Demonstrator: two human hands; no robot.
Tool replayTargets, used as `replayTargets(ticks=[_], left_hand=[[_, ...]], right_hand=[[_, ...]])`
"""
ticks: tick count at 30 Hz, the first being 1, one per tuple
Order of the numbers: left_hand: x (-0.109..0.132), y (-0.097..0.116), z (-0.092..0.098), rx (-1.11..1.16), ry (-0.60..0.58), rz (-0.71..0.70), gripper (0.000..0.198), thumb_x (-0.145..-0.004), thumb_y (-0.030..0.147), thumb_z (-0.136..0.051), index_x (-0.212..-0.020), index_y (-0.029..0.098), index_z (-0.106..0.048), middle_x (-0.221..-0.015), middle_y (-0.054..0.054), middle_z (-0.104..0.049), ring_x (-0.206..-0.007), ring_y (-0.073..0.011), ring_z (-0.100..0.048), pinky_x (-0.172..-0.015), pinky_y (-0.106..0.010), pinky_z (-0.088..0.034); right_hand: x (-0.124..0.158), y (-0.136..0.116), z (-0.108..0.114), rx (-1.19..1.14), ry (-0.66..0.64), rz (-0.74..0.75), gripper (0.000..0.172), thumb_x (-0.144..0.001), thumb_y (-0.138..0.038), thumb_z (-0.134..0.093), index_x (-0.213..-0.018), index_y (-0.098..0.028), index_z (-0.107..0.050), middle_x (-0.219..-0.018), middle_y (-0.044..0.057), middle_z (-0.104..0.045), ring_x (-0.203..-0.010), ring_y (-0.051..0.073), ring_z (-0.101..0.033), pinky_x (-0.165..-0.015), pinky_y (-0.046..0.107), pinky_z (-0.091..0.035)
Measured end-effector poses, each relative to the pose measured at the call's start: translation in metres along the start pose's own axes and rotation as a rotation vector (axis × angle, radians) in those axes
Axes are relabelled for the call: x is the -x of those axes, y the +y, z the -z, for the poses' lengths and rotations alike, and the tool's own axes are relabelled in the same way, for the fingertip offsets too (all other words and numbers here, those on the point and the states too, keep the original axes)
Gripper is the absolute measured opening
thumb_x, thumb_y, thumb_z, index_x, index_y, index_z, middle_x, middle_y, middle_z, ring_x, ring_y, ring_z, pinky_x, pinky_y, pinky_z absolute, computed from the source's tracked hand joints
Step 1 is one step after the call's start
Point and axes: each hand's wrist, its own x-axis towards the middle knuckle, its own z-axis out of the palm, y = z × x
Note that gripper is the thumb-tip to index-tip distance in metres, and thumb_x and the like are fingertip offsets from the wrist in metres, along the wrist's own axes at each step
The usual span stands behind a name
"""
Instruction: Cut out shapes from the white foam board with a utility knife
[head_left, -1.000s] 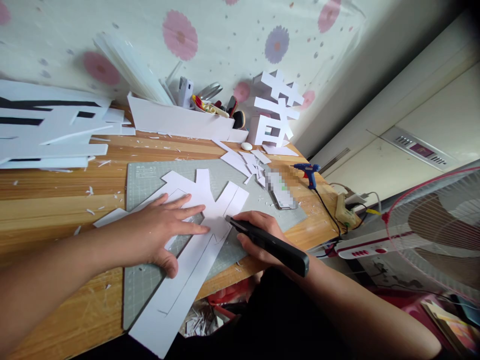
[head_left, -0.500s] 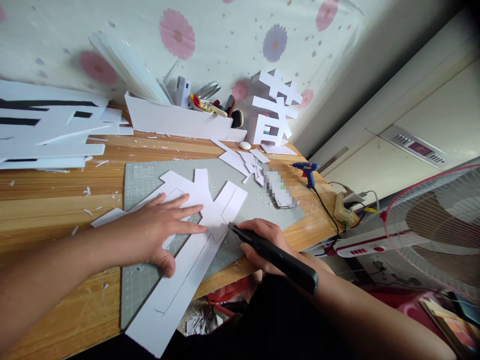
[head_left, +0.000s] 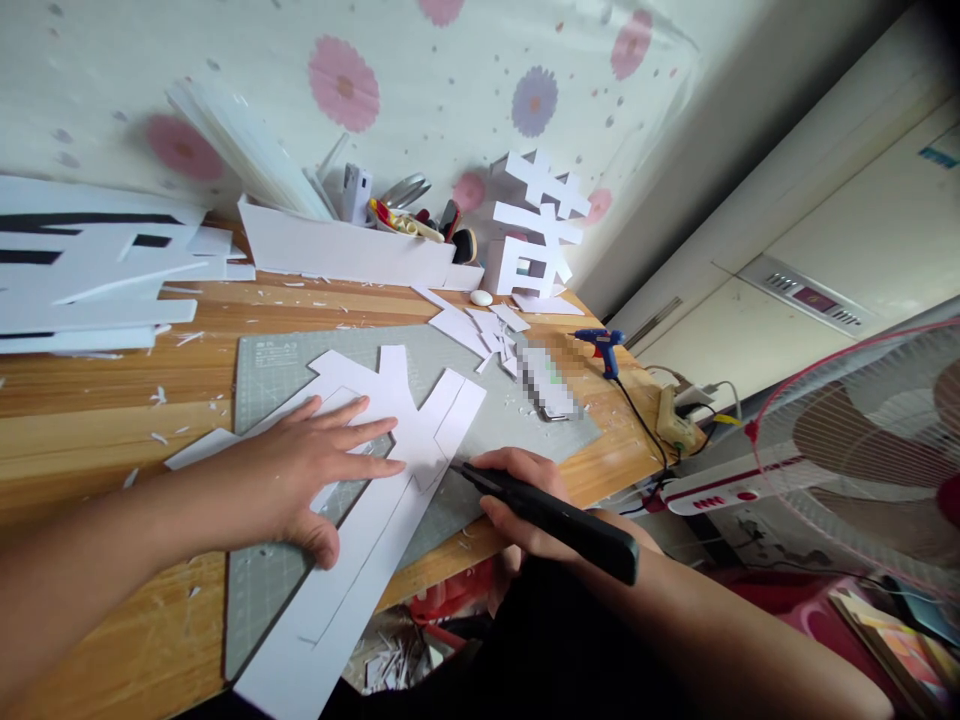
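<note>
My left hand (head_left: 322, 465) lies with its fingers spread, pressing on a white foam board (head_left: 367, 550) cut into angular strokes. Pencil lines run along the board. My right hand (head_left: 525, 490) is wrapped round a black utility knife (head_left: 562, 525). The knife's tip meets the board's right edge, close to a corner of the drawn line; the blade itself is too small to make out clearly. Under the board is a grey-green cutting mat (head_left: 259, 580), and the board's lower end juts past the table's front edge.
White offcuts (head_left: 480, 335) and a phone (head_left: 551, 380) lie at the mat's far right. Behind stand an organiser box (head_left: 337, 250) and a white built-up character (head_left: 532, 225). A blue glue gun (head_left: 606, 345), power strip (head_left: 679, 420) and fan (head_left: 870, 440) are on the right.
The whole view has shifted slightly left and down. My right hand and the knife have moved slightly relative to the board; my left hand keeps its place on it.
</note>
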Motion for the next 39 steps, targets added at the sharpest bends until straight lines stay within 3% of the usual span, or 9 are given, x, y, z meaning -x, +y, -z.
replayTargets(ticks=[3, 9, 13, 17, 26, 31, 34, 37, 39], left_hand=[[0.0, -0.009, -0.009, 0.001, 0.052, -0.033, 0.085, -0.073, 0.085, -0.077, -0.149, 0.055, -0.054, -0.17, -0.005, -0.041, -0.16, -0.0507, -0.024, -0.121, -0.084, -0.02], [-0.001, -0.016, -0.025, -0.146, 0.435, 0.141, 0.046, -0.096, 0.049, -0.066, -0.14, 0.036, -0.071, -0.163, -0.011, -0.054, -0.153, -0.0504, -0.043, -0.118, -0.073, -0.04], [0.001, -0.016, -0.021, -0.179, 0.402, 0.202, 0.05, -0.096, 0.053, -0.063, -0.14, 0.031, -0.071, -0.163, -0.014, -0.054, -0.149, -0.0503, -0.048, -0.114, -0.068, -0.049], [0.0, -0.01, -0.017, -0.186, 0.538, 0.249, 0.045, -0.092, 0.043, -0.059, -0.131, 0.026, -0.074, -0.158, -0.014, -0.058, -0.139, -0.0453, -0.058, -0.114, -0.063, -0.05], [0.002, -0.015, -0.002, -0.156, 0.739, 0.248, 0.036, -0.081, 0.04, -0.06, -0.114, 0.028, -0.068, -0.143, -0.01, -0.065, -0.121, -0.0433, -0.062, -0.108, -0.064, -0.049], [0.004, -0.017, 0.005, -0.124, 0.848, 0.203, 0.031, -0.087, 0.038, -0.059, -0.117, 0.029, -0.06, -0.139, -0.01, -0.062, -0.124, -0.0402, -0.06, -0.11, -0.062, -0.047], [0.005, -0.011, 0.005, -0.097, 0.879, 0.14, 0.032, -0.089, 0.038, -0.058, -0.12, 0.03, -0.057, -0.139, -0.01, -0.061, -0.126, -0.0396, -0.059, -0.111, -0.062, -0.045], [0.006, -0.002, 0.006, -0.078, 0.893, 0.103, 0.034, -0.089, 0.037, -0.06, -0.122, 0.033, -0.055, -0.139, -0.008, -0.06, -0.127, -0.0379, -0.059, -0.113, -0.061, -0.044], [0.007, 0.005, 0.007, -0.075, 0.9, 0.086, 0.034, -0.089, 0.035, -0.061, -0.122, 0.033, -0.055, -0.139, -0.008, -0.061, -0.127, -0.0374, -0.059, -0.113, -0.062, -0.045]], right_hand=[[-0.002, 0.002, 0.0, 0.013, 0.067, -0.009, 0.029, -0.088, -0.033, -0.064, -0.115, -0.023, -0.067, -0.097, 0.006, -0.077, -0.082, 0.02, -0.073, -0.076, 0.032, -0.06], [-0.018, 0.015, 0.0, 0.216, 0.032, 0.189, 0.034, -0.097, -0.035, -0.061, -0.127, -0.019, -0.064, -0.092, 0.008, -0.072, -0.083, 0.022, -0.067, -0.076, 0.035, -0.058], [-0.028, 0.02, 0.009, 0.486, -0.112, 0.1, 0.034, -0.1, -0.025, -0.058, -0.133, -0.021, -0.066, -0.102, 0.011, -0.072, -0.092, 0.026, -0.063, -0.082, 0.038, -0.055], [-0.036, 0.022, 0.018, 0.696, -0.188, -0.056, 0.031, -0.101, -0.017, -0.058, -0.13, -0.024, -0.07, -0.103, 0.01, -0.07, -0.093, 0.027, -0.062, -0.081, 0.037, -0.052], [-0.044, 0.015, 0.012, 0.77, -0.285, -0.154, 0.032, -0.103, -0.017, -0.057, -0.129, -0.027, -0.073, -0.105, 0.013, -0.069, -0.097, 0.029, -0.062, -0.08, 0.038, -0.054], [-0.045, 0.016, 0.01, 0.708, -0.263, -0.185, 0.053, -0.097, -0.006, -0.053, -0.142, -0.028, -0.069, -0.111, 0.012, -0.072, -0.1, 0.027, -0.066, -0.087, 0.038, -0.055], [-0.044, 0.014, 0.007, 0.608, -0.063, -0.212, 0.047, -0.093, -0.007, -0.056, -0.136, -0.021, -0.071, -0.11, 0.014, -0.073, -0.102, 0.027, -0.067, -0.094, 0.041, -0.056], [-0.042, 0.012, 0.001, 0.153, 0.149, -0.236, 0.028, -0.095, -0.027, -0.067, -0.12, -0.017, -0.073, -0.103, 0.012, -0.075, -0.094, 0.025, -0.069, -0.089, 0.04, -0.058], [-0.044, 0.01, -0.006, -0.309, 0.162, -0.293, 0.034, -0.092, -0.048, -0.073, -0.109, -0.018, -0.073, -0.094, 0.007, -0.075, -0.086, 0.021, -0.07, -0.081, 0.036, -0.06]])
